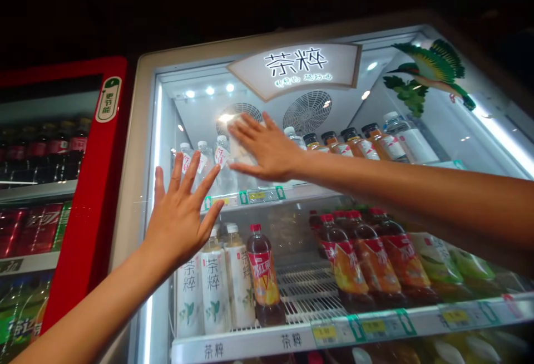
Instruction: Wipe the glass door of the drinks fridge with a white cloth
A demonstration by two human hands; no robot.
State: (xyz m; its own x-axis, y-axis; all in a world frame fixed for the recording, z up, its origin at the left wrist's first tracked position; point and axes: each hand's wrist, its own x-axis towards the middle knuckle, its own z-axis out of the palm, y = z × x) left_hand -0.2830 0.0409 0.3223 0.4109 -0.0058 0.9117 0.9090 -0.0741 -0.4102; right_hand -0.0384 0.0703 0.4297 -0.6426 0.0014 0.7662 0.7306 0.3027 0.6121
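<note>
My left hand (179, 214) is spread flat against or just in front of the glass door of a lit drinks fridge (136, 147), with nothing in it. To its right and higher, my right hand (267, 149) lies with its fingers stretched out at the glass. A pale, blurred patch, perhaps a cloth (241, 144), shows beside and under its fingers; I cannot make it out clearly. Small clear bottles (222, 155) stand behind the glass between the hands. Below my left hand are white-labelled bottles (213, 286) and a red-capped tea bottle (263, 275).
A red-framed fridge (89, 197) with dark bottles and cans stands on the left. A fan-shaped sign (296, 69) and a bird picture (434, 72) are on the glass door. More red-capped bottles (346, 264) fill the lower shelf at the right.
</note>
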